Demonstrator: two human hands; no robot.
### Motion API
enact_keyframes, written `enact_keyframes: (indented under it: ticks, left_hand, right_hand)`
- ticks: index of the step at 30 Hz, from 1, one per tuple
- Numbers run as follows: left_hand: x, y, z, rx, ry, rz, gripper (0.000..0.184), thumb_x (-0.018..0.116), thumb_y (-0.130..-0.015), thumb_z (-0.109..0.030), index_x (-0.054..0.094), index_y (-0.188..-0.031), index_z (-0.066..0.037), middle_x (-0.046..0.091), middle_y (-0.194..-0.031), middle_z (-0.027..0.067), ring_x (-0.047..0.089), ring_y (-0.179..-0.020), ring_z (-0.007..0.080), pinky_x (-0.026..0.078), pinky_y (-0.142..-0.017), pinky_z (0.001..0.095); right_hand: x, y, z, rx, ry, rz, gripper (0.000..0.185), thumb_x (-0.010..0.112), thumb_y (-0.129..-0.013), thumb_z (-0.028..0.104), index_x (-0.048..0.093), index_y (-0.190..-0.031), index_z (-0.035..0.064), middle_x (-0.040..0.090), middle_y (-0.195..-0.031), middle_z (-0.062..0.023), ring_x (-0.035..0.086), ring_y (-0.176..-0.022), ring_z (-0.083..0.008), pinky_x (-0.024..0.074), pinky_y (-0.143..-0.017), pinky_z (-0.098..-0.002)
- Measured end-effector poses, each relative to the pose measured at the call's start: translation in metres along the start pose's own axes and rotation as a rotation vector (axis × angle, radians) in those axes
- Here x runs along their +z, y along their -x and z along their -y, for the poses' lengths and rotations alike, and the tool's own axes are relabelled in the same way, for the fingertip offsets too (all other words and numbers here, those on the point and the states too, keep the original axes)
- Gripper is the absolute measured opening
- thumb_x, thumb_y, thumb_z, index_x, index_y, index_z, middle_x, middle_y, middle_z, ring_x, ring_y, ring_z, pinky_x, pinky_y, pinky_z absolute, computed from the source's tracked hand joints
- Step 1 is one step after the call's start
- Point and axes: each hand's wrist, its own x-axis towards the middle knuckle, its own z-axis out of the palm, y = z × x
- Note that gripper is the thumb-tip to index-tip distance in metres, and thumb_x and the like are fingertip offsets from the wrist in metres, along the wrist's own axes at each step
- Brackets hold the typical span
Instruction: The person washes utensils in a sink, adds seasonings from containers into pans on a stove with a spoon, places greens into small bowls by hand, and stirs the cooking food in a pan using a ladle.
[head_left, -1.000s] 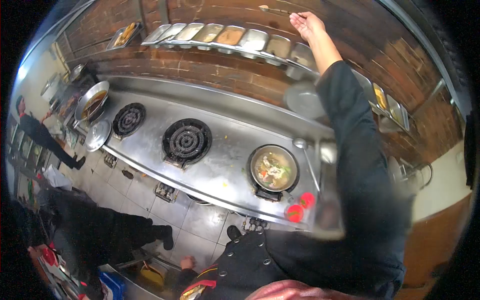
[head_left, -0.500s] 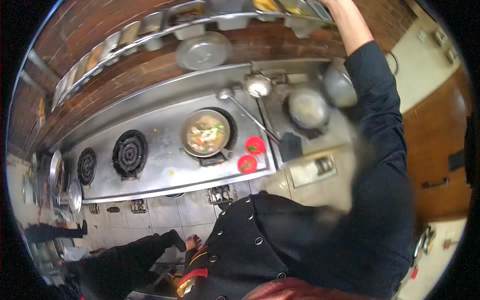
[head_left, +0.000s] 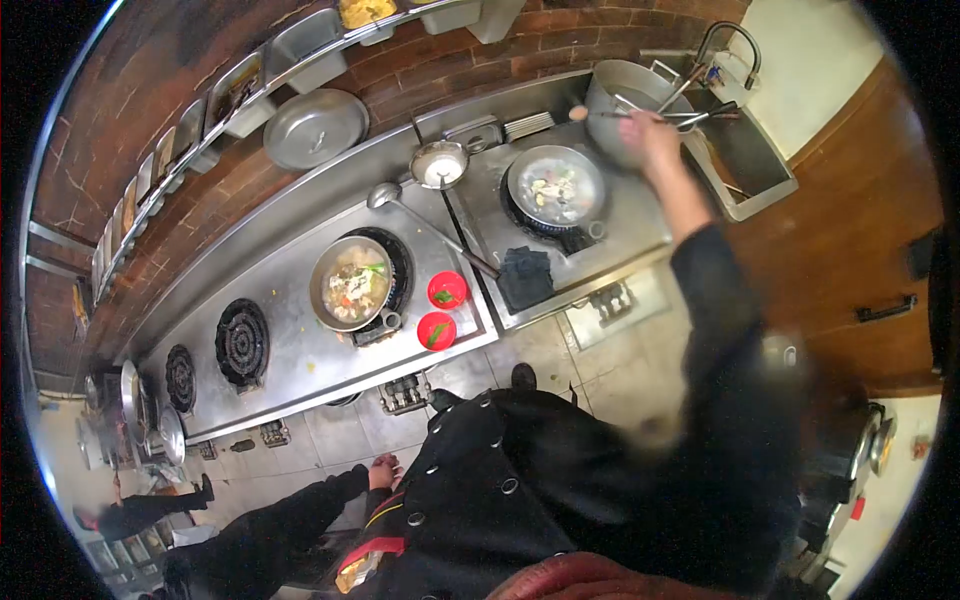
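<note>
At the far right of the stove, my right hand (head_left: 652, 138) is closed around a long-handled utensil (head_left: 604, 114) with a wooden knob at its end. Its working end cannot be made out. Below this utensil stands a large metal pot (head_left: 612, 90) with other utensil handles sticking out. Low beside my body hangs my left hand (head_left: 383, 471), fingers loosely bent and holding nothing visible. A pan of food in broth (head_left: 355, 284) sits on the middle burner. Another pan with pale pieces in liquid (head_left: 556, 187) sits on the right burner.
Two red bowls (head_left: 447, 290) with green pieces stand by the stove's front edge. A ladle (head_left: 384, 195) lies near a dark folded cloth (head_left: 526, 279). A sink (head_left: 745, 190) with a tap is at right. Ingredient containers (head_left: 306, 45) line the wall rail. Other people are at left.
My right hand has come down from the container rail to the large pot and taken hold of a utensil. The view has shifted to the right. My left hand stays low at my side.
</note>
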Motion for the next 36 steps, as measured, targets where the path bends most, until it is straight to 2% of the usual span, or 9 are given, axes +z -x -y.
enact_keyframes:
  ticks: [4,6,14,15,17,20,24,27,36]
  left_hand:
    - [-0.022,-0.025,0.047,0.291,0.172,0.057,0.012,0.058,-0.09,-0.018,0.059,-0.1,-0.012,0.063,-0.081,0.0022,0.062,-0.064,0.0175,0.043,-0.045,0.0298]
    - [-0.029,-0.003,0.039,0.217,0.106,0.041,0.011,0.057,-0.091,-0.018,0.058,-0.099,-0.011,0.063,-0.08,0.0042,0.062,-0.064,0.0176,0.042,-0.043,0.0286]
    - [-0.02,0.037,0.084,-0.134,0.353,-0.191,0.015,0.058,-0.093,-0.024,0.06,-0.094,-0.01,0.065,-0.082,0.0042,0.066,-0.07,0.0197,0.049,-0.052,0.0336]
    - [-0.024,0.034,0.099,0.153,-0.098,-0.153,0.014,0.059,-0.092,-0.023,0.06,-0.095,-0.01,0.066,-0.084,0.0045,0.066,-0.074,0.0182,0.051,-0.058,0.0321]
    - [-0.013,-0.013,0.171,0.038,-0.275,-0.263,0.024,0.064,-0.085,-0.026,0.062,-0.1,-0.008,0.068,-0.095,0.0068,0.067,-0.084,0.0172,0.052,-0.072,0.0279]
    - [-0.011,-0.026,0.175,0.723,-1.016,0.011,0.032,0.062,-0.085,-0.033,0.062,-0.103,-0.007,0.068,-0.096,0.0059,0.066,-0.088,0.018,0.051,-0.077,0.0294]
    - [-0.008,-0.061,0.18,0.908,-1.076,-0.002,0.032,0.056,-0.088,-0.036,0.062,-0.105,-0.01,0.067,-0.09,0.0032,0.067,-0.083,0.0148,0.052,-0.067,0.0283]
    - [-0.008,-0.062,0.12,-0.084,0.086,0.041,0.031,0.061,-0.085,-0.032,0.06,-0.106,-0.009,0.065,-0.08,0.003,0.064,-0.065,0.0173,0.048,-0.049,0.0332]
    - [-0.025,-0.091,0.035,-0.012,0.505,-0.094,0.016,0.06,-0.088,-0.026,0.059,-0.099,-0.014,0.064,-0.079,0.0009,0.059,-0.061,0.0145,0.042,-0.046,0.0291]
  right_hand:
    - [0.014,0.007,-0.092,-0.265,0.451,-0.119,0.023,0.057,-0.092,0.019,0.07,-0.101,0.0023,0.072,-0.085,-0.0144,0.071,-0.076,-0.0214,0.054,-0.071,-0.0326]
    - [0.031,0.009,-0.141,-0.386,0.624,-0.196,0.022,0.059,-0.089,0.022,0.071,-0.104,0.0089,0.07,-0.09,-0.0182,0.066,-0.087,-0.0369,0.0511,-0.079,-0.041]
    - [0.037,0.019,-0.182,-0.395,0.808,0.092,0.023,0.06,-0.089,0.014,0.069,-0.109,0.0069,0.064,-0.111,-0.0206,0.062,-0.098,-0.036,0.0492,-0.086,-0.0416]
    - [0.034,0.014,-0.186,-0.409,0.825,0.111,0.024,0.06,-0.089,0.015,0.069,-0.111,0.0081,0.066,-0.109,-0.0186,0.063,-0.098,-0.0361,0.0494,-0.086,-0.0416]
    - [0.028,0.014,-0.175,-0.474,0.823,0.063,0.024,0.06,-0.089,0.016,0.069,-0.111,0.0082,0.066,-0.108,-0.0184,0.063,-0.097,-0.0364,0.0493,-0.087,-0.0416]
    - [0.031,0.022,-0.115,-0.481,0.736,-0.06,0.027,0.058,-0.093,0.023,0.068,-0.111,0.0047,0.068,-0.106,-0.0175,0.066,-0.096,-0.0322,0.0488,-0.089,-0.0361]
    - [0.072,0.044,0.018,-0.459,0.363,-0.045,0.034,0.052,-0.099,0.029,0.066,-0.112,0.0012,0.071,-0.102,-0.0128,0.067,-0.095,-0.0191,0.0499,-0.087,-0.031]
    - [0.135,0.056,0.111,-0.651,0.07,0.069,0.029,0.052,-0.1,0.019,0.063,-0.111,-0.0049,0.07,-0.094,-0.0117,0.065,-0.084,-0.0137,0.0535,-0.076,-0.0266]
    - [0.476,0.208,0.299,-0.927,-0.176,0.652,0.029,0.056,-0.097,0.02,0.065,-0.113,-0.0022,0.071,-0.098,-0.0135,0.067,-0.084,-0.0141,0.0542,-0.073,-0.0257]
